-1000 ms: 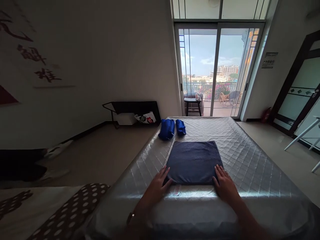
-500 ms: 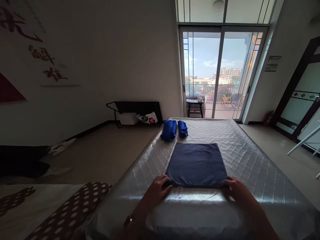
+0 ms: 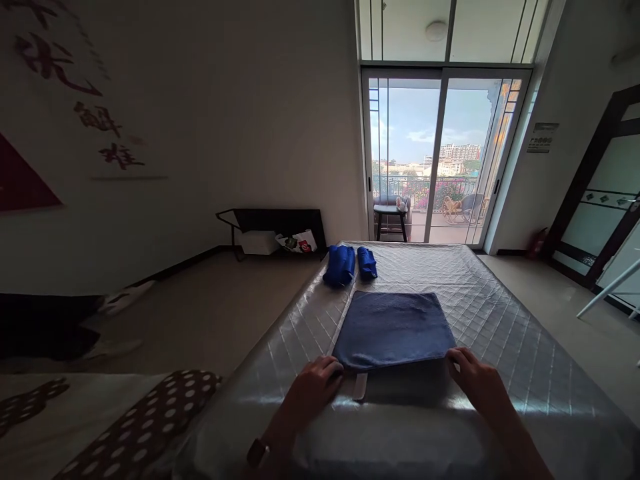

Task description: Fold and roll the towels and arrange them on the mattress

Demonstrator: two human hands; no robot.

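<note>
Silver quilting covers the mattress (image 3: 505,333), which reaches toward a far glass sliding door (image 3: 440,160) and carries 2 blue bundles (image 3: 340,267) at its far left. Between the hands lies a dark blue cloth (image 3: 395,327), its near edge raised toward the right, where the right hand (image 3: 475,378) pinches the near right corner. At the near left corner, the left hand (image 3: 314,385) grips the edge with curled fingers, just beside a pale strip (image 3: 360,387).

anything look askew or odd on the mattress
Mainly the navy cloth: its near edge slants, the corner at the right hand raised off the mattress. A pale strip also pokes out below that edge. No spill or damage is visible.
</note>
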